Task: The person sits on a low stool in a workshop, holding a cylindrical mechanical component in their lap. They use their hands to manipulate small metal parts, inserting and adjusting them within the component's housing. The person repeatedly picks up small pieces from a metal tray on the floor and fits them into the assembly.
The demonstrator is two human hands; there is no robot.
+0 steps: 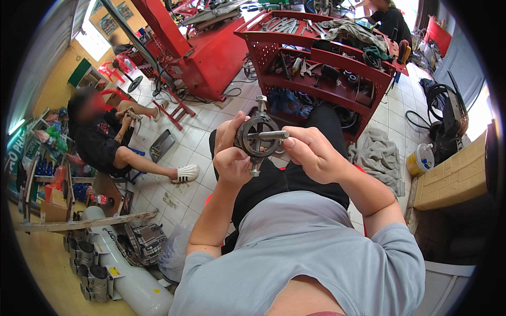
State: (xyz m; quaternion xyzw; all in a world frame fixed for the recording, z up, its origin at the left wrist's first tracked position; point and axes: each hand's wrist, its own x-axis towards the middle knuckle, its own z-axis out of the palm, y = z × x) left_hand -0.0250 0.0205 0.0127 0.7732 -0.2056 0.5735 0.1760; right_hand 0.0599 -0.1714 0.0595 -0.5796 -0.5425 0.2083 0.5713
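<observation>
Above my lap I hold a dark round metal bearing separator [243,134], with one bolt [261,105] sticking up from its top and another bolt [255,169] hanging from its underside. My left hand [230,152] is closed around the ring's left side, fingers behind it and thumb near the bottom. A grey metal rod [269,135] passes across the ring's opening and points to the right. Its right end sits between the thumb and fingers of my right hand [313,155]. Whether the rod is fixed to the ring is hidden.
Ahead stands a red tool cart [321,87] with wrenches and rags. A person [108,131] sits to the left beside a small metal tray [162,145] on the tiles. A grey cloth [377,158] and a plastic tub [420,159] lie right; a white cylinder [126,268] is lower left.
</observation>
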